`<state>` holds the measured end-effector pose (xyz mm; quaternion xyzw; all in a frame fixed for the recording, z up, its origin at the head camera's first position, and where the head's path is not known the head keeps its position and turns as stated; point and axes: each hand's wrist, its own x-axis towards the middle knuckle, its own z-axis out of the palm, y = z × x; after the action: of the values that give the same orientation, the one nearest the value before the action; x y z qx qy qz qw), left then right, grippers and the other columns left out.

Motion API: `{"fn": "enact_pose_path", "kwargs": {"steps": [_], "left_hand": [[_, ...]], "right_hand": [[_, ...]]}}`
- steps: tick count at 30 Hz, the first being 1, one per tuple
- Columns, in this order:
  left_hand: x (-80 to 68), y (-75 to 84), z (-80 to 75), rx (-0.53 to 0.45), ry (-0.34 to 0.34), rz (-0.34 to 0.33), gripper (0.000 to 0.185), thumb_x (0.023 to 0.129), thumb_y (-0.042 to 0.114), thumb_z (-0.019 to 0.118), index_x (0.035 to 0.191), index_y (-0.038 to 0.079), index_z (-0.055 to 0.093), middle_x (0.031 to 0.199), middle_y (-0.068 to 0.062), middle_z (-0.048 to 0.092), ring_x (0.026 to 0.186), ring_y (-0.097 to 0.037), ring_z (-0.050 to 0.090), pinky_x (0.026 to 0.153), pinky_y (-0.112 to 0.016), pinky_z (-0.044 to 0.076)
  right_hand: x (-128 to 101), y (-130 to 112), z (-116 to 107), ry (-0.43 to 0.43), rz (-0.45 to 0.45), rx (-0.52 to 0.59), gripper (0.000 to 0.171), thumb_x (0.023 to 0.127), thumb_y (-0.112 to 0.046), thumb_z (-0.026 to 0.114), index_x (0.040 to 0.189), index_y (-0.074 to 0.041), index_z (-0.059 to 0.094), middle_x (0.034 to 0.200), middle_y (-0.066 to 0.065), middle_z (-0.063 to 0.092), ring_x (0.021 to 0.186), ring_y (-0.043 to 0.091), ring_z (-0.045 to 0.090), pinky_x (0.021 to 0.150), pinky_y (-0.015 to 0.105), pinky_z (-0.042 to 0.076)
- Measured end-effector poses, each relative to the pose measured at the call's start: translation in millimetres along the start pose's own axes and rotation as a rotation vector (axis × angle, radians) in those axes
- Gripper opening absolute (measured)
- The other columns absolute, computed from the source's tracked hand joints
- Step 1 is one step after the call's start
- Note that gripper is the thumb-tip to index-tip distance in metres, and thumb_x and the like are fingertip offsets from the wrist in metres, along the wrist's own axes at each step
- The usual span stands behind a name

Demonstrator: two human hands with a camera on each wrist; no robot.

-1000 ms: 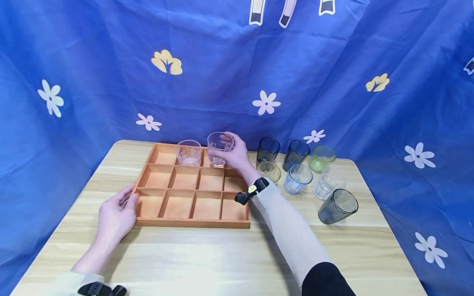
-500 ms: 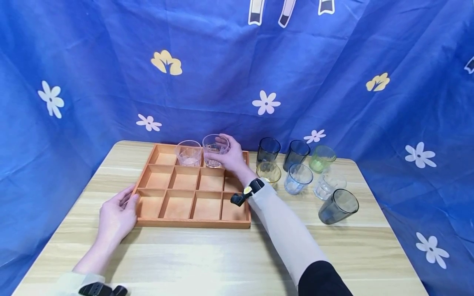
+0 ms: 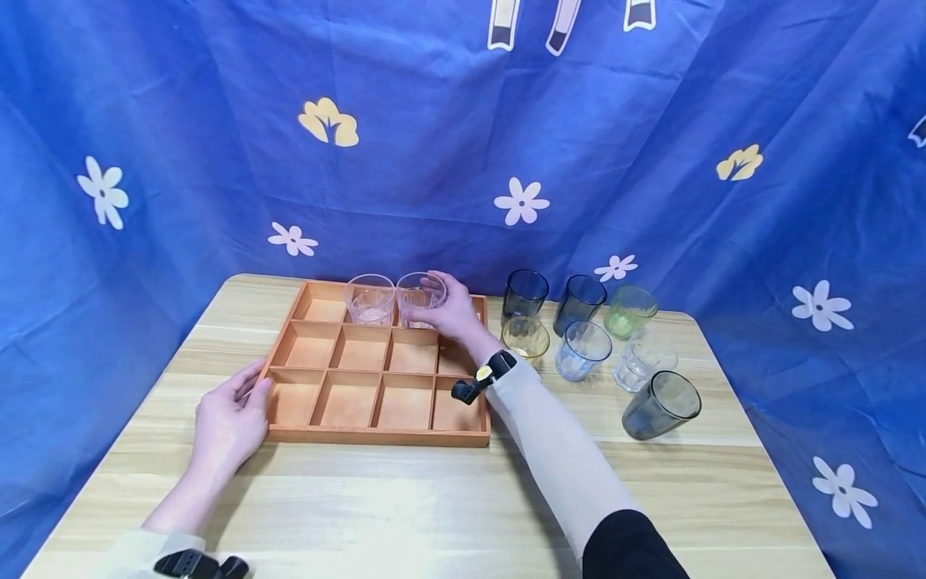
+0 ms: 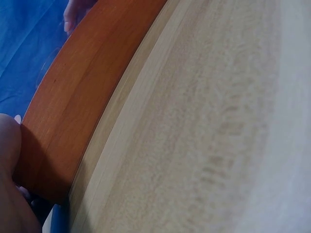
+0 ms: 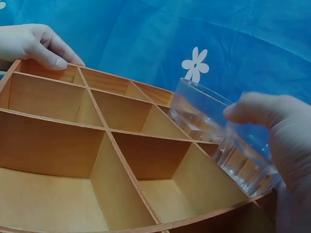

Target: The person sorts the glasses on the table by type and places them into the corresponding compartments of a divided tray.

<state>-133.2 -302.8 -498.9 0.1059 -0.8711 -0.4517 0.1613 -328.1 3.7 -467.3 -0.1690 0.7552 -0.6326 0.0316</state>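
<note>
My right hand (image 3: 447, 307) grips a clear ribbed glass (image 3: 419, 300) and holds it low in the third compartment of the back row of a wooden divided tray (image 3: 376, 436). In the right wrist view the fingers (image 5: 272, 116) wrap the held glass (image 5: 218, 136) just above the tray's dividers. Beside it, a second clear glass (image 3: 369, 299) stands in the neighbouring back compartment. My left hand (image 3: 239, 402) lies on the table with straight fingers against the tray's front left corner. The left wrist view shows only the tray's outer wall (image 4: 92, 87) and the tabletop.
Right of the tray stand several glasses: two dark ones (image 3: 524, 293) (image 3: 579, 301), a green (image 3: 628, 310), a yellow (image 3: 526, 336), a pale blue (image 3: 581, 349), a clear one (image 3: 643, 363) and a big grey tumbler (image 3: 661, 403). Blue flowered cloth hangs behind the table (image 3: 434, 498).
My right hand has brought the glass down and slightly left, from above the tray into the back-row compartment. The left hand has stayed at the tray's corner.
</note>
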Motion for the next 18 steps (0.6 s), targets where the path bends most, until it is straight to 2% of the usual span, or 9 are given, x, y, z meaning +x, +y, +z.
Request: {"fn": "enact_pose_path", "kwargs": {"steps": [3, 7, 18], "left_hand": [[0.3, 0.2, 0.0, 0.001, -0.005, -0.002, 0.043, 0.110, 0.019, 0.056, 0.146, -0.004, 0.060, 0.133, -0.031, 0.065, 0.121, -0.044, 0.063, 0.080, 0.001, 0.044], [0.7, 0.3, 0.2, 0.003, -0.006, -0.003, 0.043, 0.111, 0.019, 0.055, 0.146, -0.004, 0.059, 0.134, -0.031, 0.065, 0.121, -0.044, 0.063, 0.081, 0.001, 0.044], [-0.7, 0.1, 1.0, -0.006, 0.000, -0.006, 0.042, 0.110, 0.019, 0.055, 0.146, -0.004, 0.060, 0.133, -0.031, 0.065, 0.121, -0.044, 0.063, 0.081, 0.001, 0.044]], "right_hand": [[0.4, -0.5, 0.1, -0.029, 0.004, -0.063, 0.094, 0.075, 0.000, 0.096, 0.153, 0.006, 0.044, 0.146, 0.026, 0.059, 0.136, 0.031, 0.058, 0.111, 0.033, 0.049], [0.4, -3.2, -0.2, -0.045, 0.006, -0.113, 0.098, 0.074, -0.004, 0.097, 0.154, 0.007, 0.042, 0.147, 0.024, 0.059, 0.137, 0.030, 0.057, 0.111, 0.033, 0.049], [1.9, -1.6, -3.3, -0.066, 0.007, -0.183, 0.103, 0.072, -0.009, 0.100, 0.155, 0.007, 0.041, 0.148, 0.021, 0.059, 0.138, 0.027, 0.056, 0.112, 0.024, 0.044]]}}
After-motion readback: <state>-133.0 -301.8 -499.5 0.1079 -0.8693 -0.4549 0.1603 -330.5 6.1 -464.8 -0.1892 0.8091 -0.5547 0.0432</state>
